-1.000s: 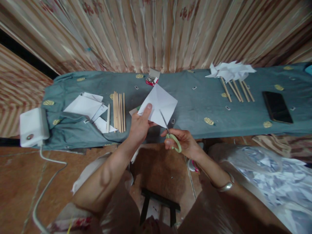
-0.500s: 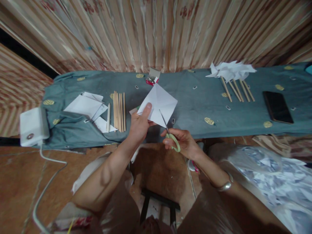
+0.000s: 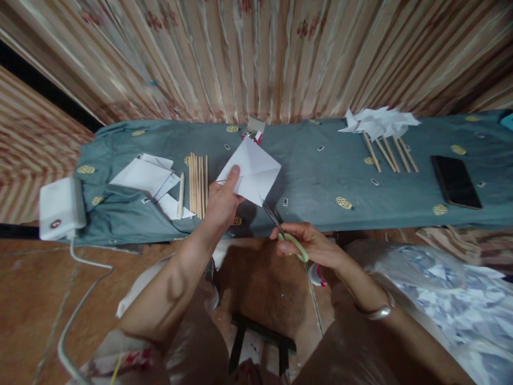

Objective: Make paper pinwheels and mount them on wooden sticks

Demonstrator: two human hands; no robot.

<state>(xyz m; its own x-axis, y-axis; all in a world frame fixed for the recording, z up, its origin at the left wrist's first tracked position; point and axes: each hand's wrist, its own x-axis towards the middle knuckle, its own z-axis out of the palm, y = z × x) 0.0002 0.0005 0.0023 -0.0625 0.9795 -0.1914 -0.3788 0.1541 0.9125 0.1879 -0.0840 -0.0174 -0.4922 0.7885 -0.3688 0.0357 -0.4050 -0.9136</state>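
Note:
A creased white paper square point(image 3: 256, 168) is pinched in my left hand point(image 3: 223, 200), thumb on top, above the cloth-covered table. My right hand point(image 3: 306, 243) is closed round the green handles of the scissors point(image 3: 295, 247). The scissor tips are at the paper's lower corner, where a slit shows. Just behind the paper, partly hidden by it, is a small open red box point(image 3: 256, 133) with metal pieces. Several wooden sticks point(image 3: 196, 184) lie left of my left hand, beside a white pen-like stick point(image 3: 181, 195).
White paper sheets point(image 3: 142, 176) and a white device point(image 3: 62, 208) with a cable are at the left. White paper pinwheels point(image 3: 380, 123) on sticks and a black phone point(image 3: 456, 182) lie at the right. A plastic bag of paper pieces point(image 3: 452, 289) is at the lower right.
The paper and my left hand have shifted left. My right hand has moved down and right with the scissors, whose blades have drawn back from the paper's middle to its lower corner.

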